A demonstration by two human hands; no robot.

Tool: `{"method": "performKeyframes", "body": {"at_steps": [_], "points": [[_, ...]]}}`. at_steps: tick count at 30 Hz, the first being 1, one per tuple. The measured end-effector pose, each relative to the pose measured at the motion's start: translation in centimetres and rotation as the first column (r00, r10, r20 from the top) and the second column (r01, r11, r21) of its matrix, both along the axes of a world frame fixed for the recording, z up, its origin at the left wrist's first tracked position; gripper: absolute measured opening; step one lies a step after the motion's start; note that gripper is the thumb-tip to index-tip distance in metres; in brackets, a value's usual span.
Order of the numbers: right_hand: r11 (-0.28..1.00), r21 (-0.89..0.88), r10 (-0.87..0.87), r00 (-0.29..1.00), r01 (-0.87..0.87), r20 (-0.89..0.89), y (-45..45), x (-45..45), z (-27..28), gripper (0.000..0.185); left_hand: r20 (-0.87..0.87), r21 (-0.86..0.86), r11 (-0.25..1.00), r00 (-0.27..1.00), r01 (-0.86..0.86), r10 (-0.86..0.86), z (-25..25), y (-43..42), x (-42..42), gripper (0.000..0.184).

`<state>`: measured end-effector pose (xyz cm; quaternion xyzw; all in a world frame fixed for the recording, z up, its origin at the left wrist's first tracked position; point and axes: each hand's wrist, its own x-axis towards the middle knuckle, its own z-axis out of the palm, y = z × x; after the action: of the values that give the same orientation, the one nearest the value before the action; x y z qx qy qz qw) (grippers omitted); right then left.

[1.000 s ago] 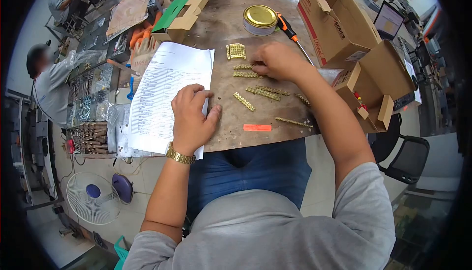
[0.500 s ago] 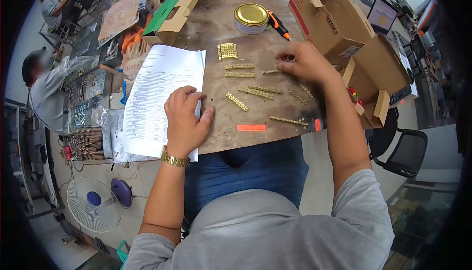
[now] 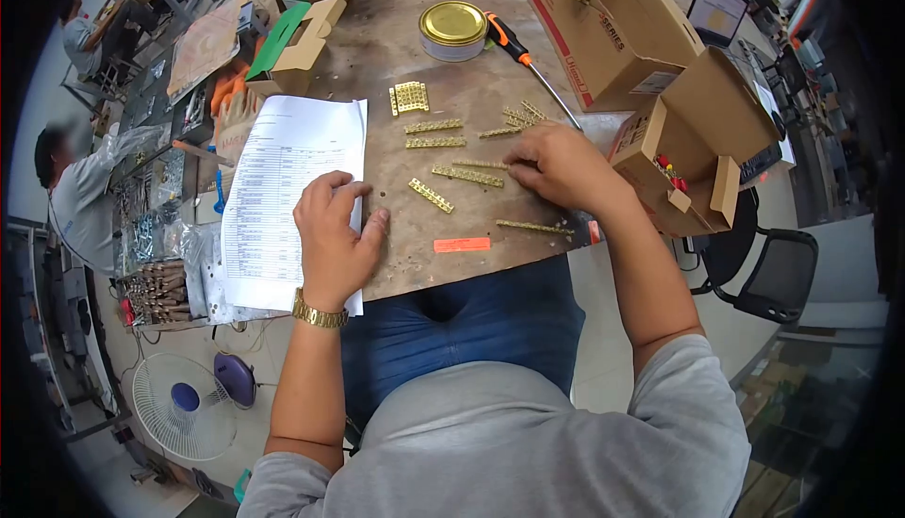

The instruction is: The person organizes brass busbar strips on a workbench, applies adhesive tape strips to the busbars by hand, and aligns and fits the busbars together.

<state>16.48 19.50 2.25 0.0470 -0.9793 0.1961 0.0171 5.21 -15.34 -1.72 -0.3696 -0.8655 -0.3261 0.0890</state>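
My left hand [image 3: 332, 230] lies on the right edge of a stack of printed sheets [image 3: 273, 179], fingers spread and thumb out over the table. My right hand [image 3: 558, 167] is low over the table with its fingers curled. Its fingertips are at the right end of a thin brass terminal strip [image 3: 479, 164]; whatever lies under the palm is hidden. Close by are a wider brass strip [image 3: 468, 177], a slanted one [image 3: 431, 196] and a long thin one [image 3: 534, 228]. Beyond the hand, several strips form a small pile [image 3: 523, 115]. Farther left are two parallel strips [image 3: 434, 143] and a brass block [image 3: 410, 98].
A round tin [image 3: 452, 32] and an orange-black screwdriver [image 3: 509, 39] stand and lie farther back. Open cardboard boxes [image 3: 603, 42] are at the right, one smaller box [image 3: 650, 174] holding red and yellow pieces. An orange label [image 3: 462, 245] lies near the front edge. Another person [image 3: 80, 193] sits left.
My right hand has moved toward me from the back of the table, uncovering the small pile of strips. My left hand stays on the sheets. The whole view has shifted slightly.
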Motion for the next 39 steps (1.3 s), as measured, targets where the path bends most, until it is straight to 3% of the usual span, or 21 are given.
{"method": "performKeyframes", "body": {"at_steps": [3, 6, 11, 15, 21, 24, 33, 39], "points": [[0.999, 0.031, -0.017, 0.975, 0.024, -0.222, 0.3, 0.5, -0.9, 0.015, -0.001, -0.003, 1.0, 1.0, 0.004, -0.004, 0.0, 0.0, 0.0, 0.037], [0.99, -0.014, -0.138, 0.953, 0.14, -0.269, -0.7, 2.7, 1.6, 0.014, -0.001, -0.003, 1.0, 1.0, 0.004, -0.004, 0.0, 0.0, -0.1, 0.037], [0.973, -0.062, -0.227, 0.965, 0.22, -0.129, -1.3, 8.4, 3.6, 0.013, 0.002, -0.017, 1.0, 1.0, -0.001, 0.001, 0.2, 0.0, 0.1, 0.038], [0.961, -0.088, -0.268, 0.963, 0.264, -0.036, -1.4, 10.5, 2.0, 0.012, -0.003, -0.041, 0.999, 1.0, 0.002, -0.002, 0.1, 0.0, 0.1, 0.039], [0.969, -0.094, -0.228, 0.973, 0.229, 0.017, -1.4, 11.1, 1.6, 0.019, -0.01, -0.045, 0.999, 1.0, -0.009, 0.008, 0.0, 0.0, 0.2, 0.039], [0.978, -0.128, -0.172, 0.984, 0.166, -0.036, -0.7, 11.3, 1.1, 0.023, -0.016, -0.049, 0.999, 1.0, -0.01, 0.009, 0.0, 0.0, 0.2, 0.039], [0.95, -0.192, -0.249, 0.969, 0.246, 0.012, -1.0, 11.6, 0.6, 0.025, -0.016, -0.061, 0.998, 1.0, -0.015, 0.014, 0.0, 0.0, 0.3, 0.038], [0.969, -0.197, -0.149, 0.989, 0.149, 0.014, -1.0, 11.0, 0.9, 0.023, -0.022, -0.055, 0.998, 1.0, -0.011, 0.009, 0.0, 0.0, 0.3, 0.038]]}}
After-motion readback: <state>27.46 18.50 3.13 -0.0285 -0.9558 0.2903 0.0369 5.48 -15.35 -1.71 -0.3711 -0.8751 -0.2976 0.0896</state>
